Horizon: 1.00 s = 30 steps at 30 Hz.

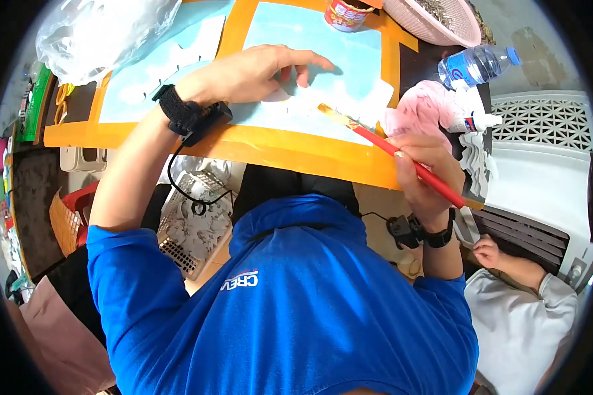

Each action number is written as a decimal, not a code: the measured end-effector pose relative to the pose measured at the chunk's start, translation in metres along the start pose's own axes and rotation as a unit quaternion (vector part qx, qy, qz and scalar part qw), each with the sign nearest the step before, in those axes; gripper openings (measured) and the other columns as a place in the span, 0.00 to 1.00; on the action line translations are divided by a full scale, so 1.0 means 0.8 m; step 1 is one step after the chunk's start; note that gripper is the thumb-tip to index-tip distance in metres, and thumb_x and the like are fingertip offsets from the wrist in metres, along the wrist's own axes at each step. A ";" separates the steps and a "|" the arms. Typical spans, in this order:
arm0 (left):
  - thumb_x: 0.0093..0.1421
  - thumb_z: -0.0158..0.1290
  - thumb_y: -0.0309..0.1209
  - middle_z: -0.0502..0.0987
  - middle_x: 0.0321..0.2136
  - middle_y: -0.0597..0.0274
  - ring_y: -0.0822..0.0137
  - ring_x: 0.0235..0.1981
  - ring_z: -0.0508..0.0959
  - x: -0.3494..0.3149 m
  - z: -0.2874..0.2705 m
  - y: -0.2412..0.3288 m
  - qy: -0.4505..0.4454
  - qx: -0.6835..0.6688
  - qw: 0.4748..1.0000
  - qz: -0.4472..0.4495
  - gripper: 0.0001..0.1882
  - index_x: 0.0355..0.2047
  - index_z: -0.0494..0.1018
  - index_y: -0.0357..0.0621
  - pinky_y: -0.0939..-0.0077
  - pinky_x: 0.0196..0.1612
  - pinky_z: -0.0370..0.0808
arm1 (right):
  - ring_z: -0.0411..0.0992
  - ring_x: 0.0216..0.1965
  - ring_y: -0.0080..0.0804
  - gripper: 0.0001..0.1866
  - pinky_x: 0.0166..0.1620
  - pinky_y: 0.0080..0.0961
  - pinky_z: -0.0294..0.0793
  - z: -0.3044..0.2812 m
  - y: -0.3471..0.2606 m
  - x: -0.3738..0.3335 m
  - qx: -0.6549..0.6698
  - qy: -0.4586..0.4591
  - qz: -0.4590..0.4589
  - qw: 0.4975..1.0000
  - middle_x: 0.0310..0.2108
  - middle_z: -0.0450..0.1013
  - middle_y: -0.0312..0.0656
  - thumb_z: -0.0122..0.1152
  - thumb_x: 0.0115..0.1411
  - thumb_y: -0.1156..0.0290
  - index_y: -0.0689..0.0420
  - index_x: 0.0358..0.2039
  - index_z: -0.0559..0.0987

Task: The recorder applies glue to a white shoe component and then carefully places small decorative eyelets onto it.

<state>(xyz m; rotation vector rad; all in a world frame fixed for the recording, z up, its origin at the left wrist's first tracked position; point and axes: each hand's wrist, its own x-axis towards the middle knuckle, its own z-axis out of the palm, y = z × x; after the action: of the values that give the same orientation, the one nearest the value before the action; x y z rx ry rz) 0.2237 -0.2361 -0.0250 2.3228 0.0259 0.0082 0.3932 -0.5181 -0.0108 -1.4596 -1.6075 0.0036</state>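
Nearest the viewer is the wearer's blue shirt (349,289). At the lower right, a second person in a white top (520,322) has one hand (486,250) beside a dark slatted surface. A white perforated basket (191,230) stands below the near edge of the work surface, left of the wearer's lap. Above it runs the orange border (277,155) of the work surface.

The right hand (431,174) pinches a red-handled paintbrush (389,146) between thumb and fingers. The brush slopes up to the left — its pale bristles lie over the light blue sheet (263,39), near white paper pieces (316,108); contact between bristles and paper cannot be determined. The left hand (260,72) is loosely spread over the same sheet, index finger extended rightward, the others bent; whether the fingertips touch the paper cannot be told. Both wrists wear black straps with small devices.

To the right lie a pink cloth (422,108) and a white squeeze bottle (481,122); beyond them, a clear plastic bottle (478,66) rests on its side. Farthest away are a red cup (346,20), a pink basket (435,26) and — at the upper left — a translucent plastic bag (105,33).
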 end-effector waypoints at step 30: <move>0.53 0.52 0.12 0.79 0.47 0.60 0.59 0.45 0.78 0.015 0.009 0.005 -0.015 0.035 0.998 0.051 0.40 0.67 0.67 0.56 0.66 0.49 0.77 | 0.79 0.28 0.31 0.06 0.33 0.24 0.76 -0.014 0.008 -0.010 0.015 0.076 0.041 0.996 0.31 0.82 0.44 0.69 0.54 0.81 0.58 0.29 0.79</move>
<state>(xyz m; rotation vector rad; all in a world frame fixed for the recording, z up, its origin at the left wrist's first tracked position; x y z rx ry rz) 0.2356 -0.2434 -0.0270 2.3912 -0.1091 0.0236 0.4039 -0.5282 -0.0130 -1.4662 -1.4189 -0.0368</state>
